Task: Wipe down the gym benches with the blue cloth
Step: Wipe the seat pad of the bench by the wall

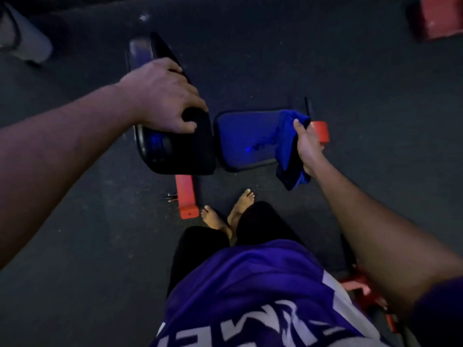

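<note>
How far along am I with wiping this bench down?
Nothing looks finished; the dim frame shows no wiped area. In hand: your right hand grips the blue cloth at the seat pad edge, while your left hand holds the raised back pad. Left: both pads, it seems.

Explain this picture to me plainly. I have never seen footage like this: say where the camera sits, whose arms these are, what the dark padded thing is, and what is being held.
There is no machine here. The one picture comes from a camera worn on a person's head, looking down, so you see their own arms, purple shirt and bare feet on a dark floor. The padded thing is a gym bench: a raised back pad and a flatter seat pad, on a red frame. The left hand grips the back pad's edge. The right hand holds a blue cloth hanging at the seat pad's right end. More red equipment shows blurred at top right.
</note>
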The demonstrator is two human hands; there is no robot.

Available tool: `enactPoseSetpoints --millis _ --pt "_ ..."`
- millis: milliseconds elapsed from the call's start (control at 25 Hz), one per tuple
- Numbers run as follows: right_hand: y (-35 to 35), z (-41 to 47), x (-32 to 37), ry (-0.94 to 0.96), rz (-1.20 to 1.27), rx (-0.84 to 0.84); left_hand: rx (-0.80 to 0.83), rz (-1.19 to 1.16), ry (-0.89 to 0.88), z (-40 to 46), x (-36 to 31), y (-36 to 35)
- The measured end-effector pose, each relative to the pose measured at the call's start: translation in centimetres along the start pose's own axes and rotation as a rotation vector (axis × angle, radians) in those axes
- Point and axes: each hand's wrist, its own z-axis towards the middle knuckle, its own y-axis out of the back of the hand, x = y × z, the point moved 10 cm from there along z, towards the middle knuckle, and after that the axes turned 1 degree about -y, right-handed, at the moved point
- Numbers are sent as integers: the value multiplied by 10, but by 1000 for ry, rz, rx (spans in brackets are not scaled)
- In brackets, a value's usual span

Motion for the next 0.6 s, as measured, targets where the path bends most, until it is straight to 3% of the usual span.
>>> enactPoseSetpoints --millis 200,360,520,600 --pt "45 1 27 151 -211 48 37 -17 217 10 7 -1" --pt "73 33 30 215 -314 133 98 -89 507 21 16 -9" --pt "98 92 25 299 -420 259 -64 -548 768 66 -47 -32" --pt "101 118 25 392 -500 333 -32 -758 893 97 -107 -72"
